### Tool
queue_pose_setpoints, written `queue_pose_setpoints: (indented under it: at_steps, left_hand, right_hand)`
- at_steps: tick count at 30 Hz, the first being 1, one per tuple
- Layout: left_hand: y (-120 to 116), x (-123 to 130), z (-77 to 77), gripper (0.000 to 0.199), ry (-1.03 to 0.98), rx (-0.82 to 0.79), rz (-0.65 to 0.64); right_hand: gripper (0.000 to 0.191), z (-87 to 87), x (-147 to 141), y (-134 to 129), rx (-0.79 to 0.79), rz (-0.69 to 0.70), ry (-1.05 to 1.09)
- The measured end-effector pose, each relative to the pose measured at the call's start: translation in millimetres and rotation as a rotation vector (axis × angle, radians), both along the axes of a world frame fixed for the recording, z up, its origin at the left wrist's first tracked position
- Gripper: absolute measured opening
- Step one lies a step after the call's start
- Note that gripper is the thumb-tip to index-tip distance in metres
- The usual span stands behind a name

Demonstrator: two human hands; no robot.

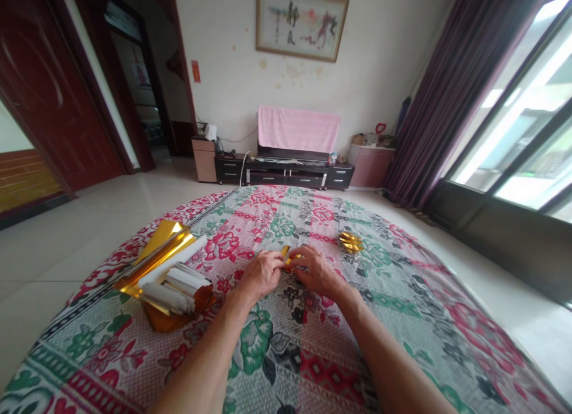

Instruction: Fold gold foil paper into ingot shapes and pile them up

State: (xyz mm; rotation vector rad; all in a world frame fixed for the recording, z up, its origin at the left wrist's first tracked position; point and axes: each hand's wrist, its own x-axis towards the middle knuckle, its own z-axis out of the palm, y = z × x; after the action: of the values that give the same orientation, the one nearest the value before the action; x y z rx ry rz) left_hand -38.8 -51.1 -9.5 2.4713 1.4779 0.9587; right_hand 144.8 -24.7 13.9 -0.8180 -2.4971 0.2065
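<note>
Both my hands meet over the middle of the round table, fingers closed on one small piece of gold foil paper (286,251). My left hand (263,273) pinches its left side, and my right hand (316,271) grips it from the right. Parts of the foil are covered by my fingers, so its full shape is hidden. To the right of my right hand lies a small heap of folded gold foil pieces (351,242). Left of my left hand rest shiny gold foil sheets (163,238) and bundles of white-backed paper (172,292).
A flowered tablecloth (286,354) covers the table. Beyond its far edge stand a low black TV cabinet (268,174) and a pink cloth (299,128) draped over a screen. Purple curtains (447,86) hang at the right by the window; a dark red door (58,86) is at the left.
</note>
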Motion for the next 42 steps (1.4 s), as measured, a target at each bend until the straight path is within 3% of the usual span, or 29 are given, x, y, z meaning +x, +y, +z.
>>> queue_pose_setpoints:
  at_steps: [14, 23, 33, 42]
  left_hand:
    - [4, -4, -5.0, 0.043, 0.001, -0.015, -0.001]
    - [1, -3, -1.1, 0.041, -0.032, -0.026, 0.008]
    - [0, 2, -0.7, 0.031, -0.089, -0.024, 0.087]
    - [-1, 8, 1.2, 0.010, -0.114, -0.018, 0.130]
  right_hand:
    - [0.021, -2.1, -1, 2, -0.040, 0.078, 0.002]
    - [0.020, -3.3, -8, -8, -0.009, -0.055, 0.042]
    - [0.021, -9.2, -12, -5, 0.002, -0.091, 0.095]
    - [0.019, -9.9, -15, -3, -0.023, -0.147, 0.120]
